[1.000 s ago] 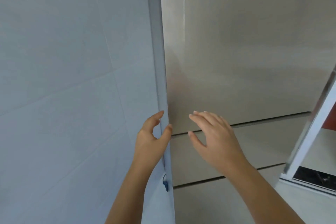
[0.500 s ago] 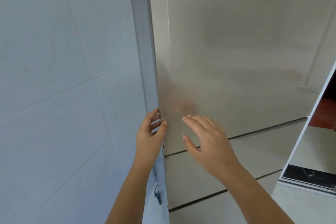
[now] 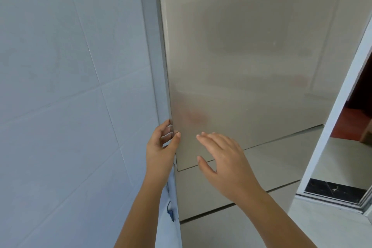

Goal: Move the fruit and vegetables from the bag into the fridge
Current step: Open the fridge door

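Now, left hand (image 3: 161, 147) gripping matte door edge (image 3: 168, 106) — smooth.

Floor (image 3: 271, 169): pale grey tiles with dark grout lines, beyond and below the right hand (image 3: 223, 164).
On it: the steel fridge door's (image 3: 251, 66) body stands just past both hands; nothing loose visible.
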`<state>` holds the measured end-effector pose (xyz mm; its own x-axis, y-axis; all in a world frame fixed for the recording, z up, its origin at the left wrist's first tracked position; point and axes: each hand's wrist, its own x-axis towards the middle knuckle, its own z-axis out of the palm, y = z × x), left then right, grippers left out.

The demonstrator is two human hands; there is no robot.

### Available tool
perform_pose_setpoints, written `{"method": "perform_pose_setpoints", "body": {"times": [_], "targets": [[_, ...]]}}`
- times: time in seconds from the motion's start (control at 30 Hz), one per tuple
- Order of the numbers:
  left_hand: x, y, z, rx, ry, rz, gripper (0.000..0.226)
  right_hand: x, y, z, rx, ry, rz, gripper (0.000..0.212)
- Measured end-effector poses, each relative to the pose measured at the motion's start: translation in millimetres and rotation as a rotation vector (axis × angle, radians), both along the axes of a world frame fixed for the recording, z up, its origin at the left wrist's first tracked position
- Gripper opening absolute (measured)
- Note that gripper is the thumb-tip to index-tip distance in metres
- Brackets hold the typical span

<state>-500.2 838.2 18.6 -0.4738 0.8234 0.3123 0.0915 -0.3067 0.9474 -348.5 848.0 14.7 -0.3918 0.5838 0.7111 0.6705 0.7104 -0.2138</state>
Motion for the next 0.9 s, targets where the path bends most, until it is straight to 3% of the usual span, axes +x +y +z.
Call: {"method": "perform_pose_setpoints", "body": {"times": [0.57,0.9], "targets": [[104.7,-121.5,-16.1,0.034,0.165,-0.032,0.045,94.1,-110.5,-11.7,-0.061,0.004,-0.051,0.048],[168.0,-176.2,-21.7,0.097,0.363,-0.125,0.048,154.2,-163.6,-22.9,-0.112,0.049,-0.162,0.051]]}}
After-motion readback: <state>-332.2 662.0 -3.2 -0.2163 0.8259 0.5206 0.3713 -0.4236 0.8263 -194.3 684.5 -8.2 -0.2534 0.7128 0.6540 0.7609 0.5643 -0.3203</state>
